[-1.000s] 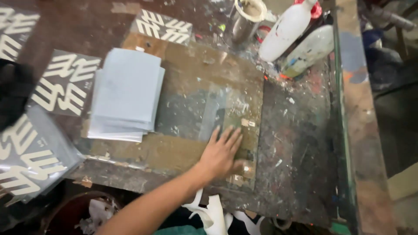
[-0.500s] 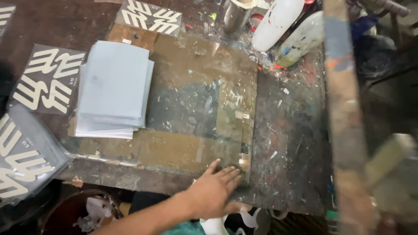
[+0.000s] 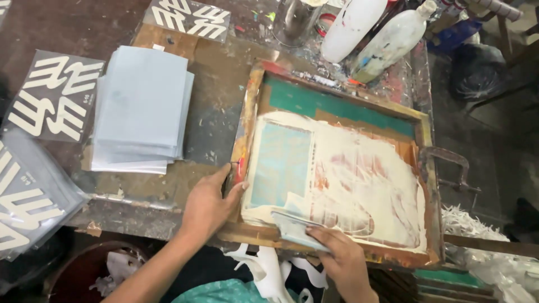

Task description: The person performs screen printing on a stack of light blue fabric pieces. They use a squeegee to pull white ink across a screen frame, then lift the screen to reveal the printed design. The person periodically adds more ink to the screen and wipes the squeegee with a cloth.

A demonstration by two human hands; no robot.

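1. The wooden printing frame (image 3: 337,168) now lies flat on the stained work board (image 3: 213,120); half a second ago that board was bare and only my left hand rested at its near edge
2. My left hand (image 3: 209,205) sits on the frame's near left corner, thumb up along the wooden rail, fingers close together and curled over the edge, pressing it down rather than pinching anything
3. My right hand (image 3: 343,261) has come into view at the near rail, fingers pressed together along the top of the pale squeegee (image 3: 295,229); I cannot tell how my thumb wraps under it
4. The squeegee blade rests on the mesh at the near edge, touching the thick white ink (image 3: 365,185) that covers most of the screen, with a pale blue panel (image 3: 281,163) showing through on the left
5. I judge the screen is closed over the piece and a pull of ink is in hand
6. The stack of light blue sheets (image 3: 140,112) lies just left of the frame, unchanged; black pieces with white lettering (image 3: 53,101) lie further left, two white bottles (image 3: 376,33) and a metal can (image 3: 295,19) beyond the far rail
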